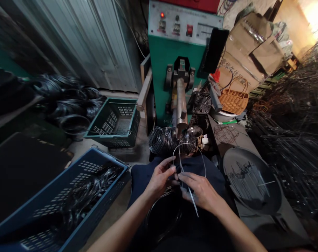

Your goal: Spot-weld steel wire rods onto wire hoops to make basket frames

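Two hands pinch a wire hoop together over the lap, in front of a green machine.

The left hand (159,178) and right hand (201,190) both close fingertips on the thin bright wire ring (189,154), meeting at its 6 o'clock where the loose ends cross, apparently to keep the springy loop round. A straight tail runs down past the right palm. Finished rings (169,140) pile at 12 o'clock under the machine's arm (180,105); a blue crate (77,196) sits at 9 o'clock.
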A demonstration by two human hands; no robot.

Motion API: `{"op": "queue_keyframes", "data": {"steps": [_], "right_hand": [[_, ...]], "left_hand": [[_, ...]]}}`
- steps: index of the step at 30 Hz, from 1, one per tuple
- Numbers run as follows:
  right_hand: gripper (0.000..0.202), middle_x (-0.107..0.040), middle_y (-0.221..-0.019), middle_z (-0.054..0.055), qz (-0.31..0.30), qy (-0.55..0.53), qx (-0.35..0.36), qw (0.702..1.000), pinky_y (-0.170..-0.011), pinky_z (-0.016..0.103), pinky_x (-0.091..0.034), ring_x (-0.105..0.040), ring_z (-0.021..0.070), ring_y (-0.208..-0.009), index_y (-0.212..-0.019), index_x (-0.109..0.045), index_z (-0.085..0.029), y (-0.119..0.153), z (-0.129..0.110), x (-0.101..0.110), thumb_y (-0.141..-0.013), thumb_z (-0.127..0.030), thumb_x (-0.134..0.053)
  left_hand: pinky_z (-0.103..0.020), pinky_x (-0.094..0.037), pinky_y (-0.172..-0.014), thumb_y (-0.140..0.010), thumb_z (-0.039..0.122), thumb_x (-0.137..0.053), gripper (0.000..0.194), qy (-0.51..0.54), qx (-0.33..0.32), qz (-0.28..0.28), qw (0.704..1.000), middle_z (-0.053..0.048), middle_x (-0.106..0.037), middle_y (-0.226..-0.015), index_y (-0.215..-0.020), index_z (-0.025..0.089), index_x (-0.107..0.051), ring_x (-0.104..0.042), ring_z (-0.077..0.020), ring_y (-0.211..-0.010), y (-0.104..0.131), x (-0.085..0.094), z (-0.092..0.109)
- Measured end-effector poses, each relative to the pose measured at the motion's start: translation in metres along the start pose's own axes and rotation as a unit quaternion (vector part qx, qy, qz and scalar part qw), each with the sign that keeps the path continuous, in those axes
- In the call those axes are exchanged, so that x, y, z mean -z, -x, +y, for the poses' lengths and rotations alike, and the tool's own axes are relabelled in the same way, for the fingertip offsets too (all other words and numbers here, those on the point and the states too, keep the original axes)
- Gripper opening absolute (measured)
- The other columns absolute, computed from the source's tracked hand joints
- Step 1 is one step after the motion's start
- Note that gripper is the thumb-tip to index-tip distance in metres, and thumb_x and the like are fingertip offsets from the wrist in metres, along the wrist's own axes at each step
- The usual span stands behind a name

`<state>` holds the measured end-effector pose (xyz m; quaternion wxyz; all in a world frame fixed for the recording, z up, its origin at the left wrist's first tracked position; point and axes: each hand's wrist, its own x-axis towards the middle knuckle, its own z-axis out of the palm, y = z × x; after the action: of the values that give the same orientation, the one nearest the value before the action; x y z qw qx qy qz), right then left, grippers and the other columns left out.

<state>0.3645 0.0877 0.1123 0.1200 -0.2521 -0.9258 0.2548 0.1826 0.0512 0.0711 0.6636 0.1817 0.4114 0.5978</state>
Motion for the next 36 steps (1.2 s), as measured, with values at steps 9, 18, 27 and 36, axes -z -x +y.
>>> {"op": "queue_keyframes", "data": {"steps": [9,18,27,36], "right_hand": [[0.043,-0.061,-0.121,0.015,0.029,0.028,0.044,0.998,-0.090,0.035,-0.054,-0.062,0.0236,-0.107,-0.126,-0.055,-0.014,-0.008,0.005,0.008,-0.083,-0.018,-0.051],[0.044,-0.060,-0.123,0.011,0.031,0.019,0.049,0.998,-0.092,0.033,-0.052,-0.061,0.0214,-0.109,-0.126,-0.054,-0.017,-0.010,0.008,0.008,-0.082,-0.016,-0.054],[0.049,-0.061,-0.123,0.010,0.028,0.008,0.044,0.999,-0.090,0.033,-0.053,-0.061,0.0217,-0.108,-0.127,-0.053,-0.019,-0.017,0.009,0.012,-0.078,-0.013,-0.056],[0.041,-0.063,-0.116,0.010,0.048,0.016,0.023,0.998,-0.083,0.032,-0.054,-0.063,0.0207,-0.101,-0.126,-0.051,-0.021,-0.025,0.010,0.008,-0.085,-0.015,-0.052]], "left_hand": [[-0.026,-0.055,-0.047,-0.071,0.029,-0.074,0.058,0.001,-0.030,0.001,1.000,0.002,-0.054,-0.070,-0.124,0.016,-0.053,-0.056,-0.0109,-0.056,-0.008,-0.003,0.004],[-0.026,-0.056,-0.048,-0.068,0.030,-0.077,0.064,0.028,-0.034,0.005,0.999,0.002,-0.054,-0.071,-0.125,0.015,-0.053,-0.057,-0.0108,-0.056,-0.008,-0.008,0.010],[-0.025,-0.054,-0.045,-0.069,0.031,-0.076,0.064,0.023,-0.032,0.012,0.999,0.002,-0.055,-0.070,-0.126,0.014,-0.052,-0.057,-0.0106,-0.054,-0.015,-0.005,0.011],[-0.024,-0.053,-0.044,-0.071,0.031,-0.074,0.065,0.016,-0.041,0.007,0.999,0.001,-0.057,-0.065,-0.129,0.013,-0.049,-0.057,-0.0113,-0.052,-0.027,-0.002,0.013]]}}
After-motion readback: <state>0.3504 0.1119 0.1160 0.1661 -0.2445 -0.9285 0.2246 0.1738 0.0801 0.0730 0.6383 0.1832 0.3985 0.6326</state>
